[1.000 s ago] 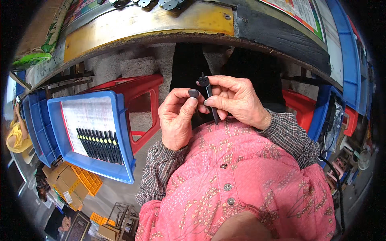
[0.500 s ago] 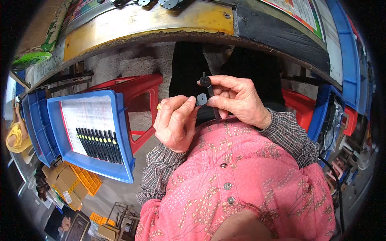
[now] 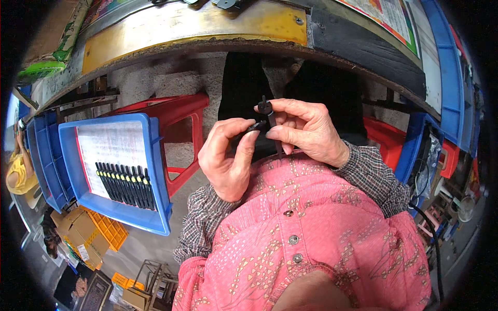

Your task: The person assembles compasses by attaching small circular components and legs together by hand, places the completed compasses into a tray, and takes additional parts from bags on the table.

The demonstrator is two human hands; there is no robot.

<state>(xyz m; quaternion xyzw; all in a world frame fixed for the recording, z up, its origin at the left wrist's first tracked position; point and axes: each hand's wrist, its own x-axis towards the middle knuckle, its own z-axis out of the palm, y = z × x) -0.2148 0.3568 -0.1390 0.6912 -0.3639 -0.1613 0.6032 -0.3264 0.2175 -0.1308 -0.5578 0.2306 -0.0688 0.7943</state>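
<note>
My left hand (image 3: 231,155) pinches a small dark flat piece (image 3: 256,127) between thumb and fingertips, now seen nearly edge-on. Just to its right, my right hand (image 3: 308,129) grips a slim black rod-shaped part (image 3: 273,122) by its upper end. This part stands roughly upright, with a wider round head and a thin pin (image 3: 264,98) on top, and its lower end reaches down toward my pink shirt. The small piece is close beside the rod; whether they touch I cannot tell.
A blue tray (image 3: 155,171) at the left holds a row of several black rod-shaped parts (image 3: 124,184) with yellow-green marks. Red stools (image 3: 197,129) stand under the workbench (image 3: 192,26). More blue bins (image 3: 451,78) are at the right. A person in yellow (image 3: 21,173) is far left.
My left hand has turned the small flat piece from face-on to nearly edge-on. My right hand and the black rod have barely moved.
</note>
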